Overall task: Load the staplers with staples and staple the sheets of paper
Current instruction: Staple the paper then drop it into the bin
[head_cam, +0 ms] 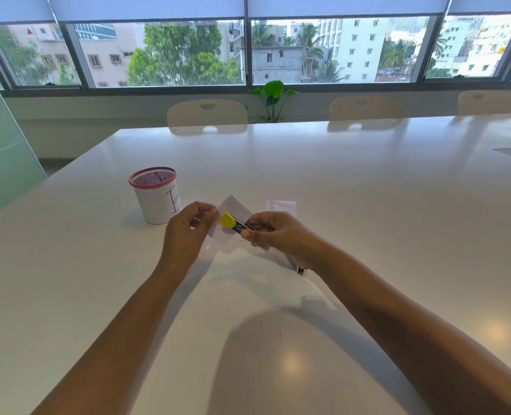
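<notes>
stapler (235, 224) rear hidden in right hand (273, 233)

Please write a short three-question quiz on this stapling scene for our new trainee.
1. True or false: the right hand holds the yellow-and-black stapler.
2. What does the left hand pinch? A) paper sheets B) the mesh cup C) nothing
3. Which side of the hands is the mesh cup on, from the person's view?

Key: 1 true; 2 A; 3 the left, standing apart on the table.
</notes>
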`<state>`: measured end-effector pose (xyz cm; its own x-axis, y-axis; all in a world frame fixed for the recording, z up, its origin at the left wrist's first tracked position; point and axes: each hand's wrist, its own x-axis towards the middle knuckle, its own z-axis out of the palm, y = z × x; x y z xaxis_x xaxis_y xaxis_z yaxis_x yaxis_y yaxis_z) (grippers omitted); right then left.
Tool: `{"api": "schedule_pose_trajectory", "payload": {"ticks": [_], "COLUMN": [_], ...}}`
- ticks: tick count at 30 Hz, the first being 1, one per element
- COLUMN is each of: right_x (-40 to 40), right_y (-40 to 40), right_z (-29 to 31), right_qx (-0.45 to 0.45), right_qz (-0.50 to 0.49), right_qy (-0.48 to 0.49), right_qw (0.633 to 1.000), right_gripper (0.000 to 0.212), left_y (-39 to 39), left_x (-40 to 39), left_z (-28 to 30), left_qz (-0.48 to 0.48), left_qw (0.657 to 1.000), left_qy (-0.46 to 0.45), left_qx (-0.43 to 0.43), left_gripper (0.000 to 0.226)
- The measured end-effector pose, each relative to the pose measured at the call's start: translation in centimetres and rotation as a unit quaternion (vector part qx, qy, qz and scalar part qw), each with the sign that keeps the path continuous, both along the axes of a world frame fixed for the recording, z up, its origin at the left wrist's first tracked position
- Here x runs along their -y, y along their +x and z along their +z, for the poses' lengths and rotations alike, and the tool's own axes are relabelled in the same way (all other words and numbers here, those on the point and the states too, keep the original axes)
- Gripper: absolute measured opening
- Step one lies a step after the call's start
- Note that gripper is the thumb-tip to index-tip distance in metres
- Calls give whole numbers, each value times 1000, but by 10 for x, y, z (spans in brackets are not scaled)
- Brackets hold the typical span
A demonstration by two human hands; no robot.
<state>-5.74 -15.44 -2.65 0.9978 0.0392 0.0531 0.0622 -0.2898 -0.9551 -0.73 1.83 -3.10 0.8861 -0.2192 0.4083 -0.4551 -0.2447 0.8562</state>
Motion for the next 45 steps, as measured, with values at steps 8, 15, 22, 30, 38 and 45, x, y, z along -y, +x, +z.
{"api": "schedule_pose_trajectory", "payload": {"ticks": [8,15,22,30,38,45], "right_x": [-1,-5,-11,-10,-5,-4], "right_y": [1,2,0,-1,-3,-6], "right_z": [-1,-4,-6,-1,6,3], "right_qx": [23,55,69,57,65,65], "right_qz": [-23,-64,-89,-110,-152,-210], "right_qy": [-26,-69,-119,-36,-20,-119], "right_qw": [999,994,986,992,986,968], "right_gripper": [2,15,15,29,40,36], "left_y": [2,-3,-2,-7,2,4], "left_x": [3,10,11,15,7,4], "left_z": [-5,-4,-8,-4,-8,-7], "left_qz": [-100,-70,-58,-95,9,85], "left_qw": [992,992,987,976,991,982], "left_qy": [0,-40,-53,-110,-87,-98], "left_qx": [-77,-96,-140,-162,-103,-134], "left_gripper": [63,12,25,42,34,30]}}
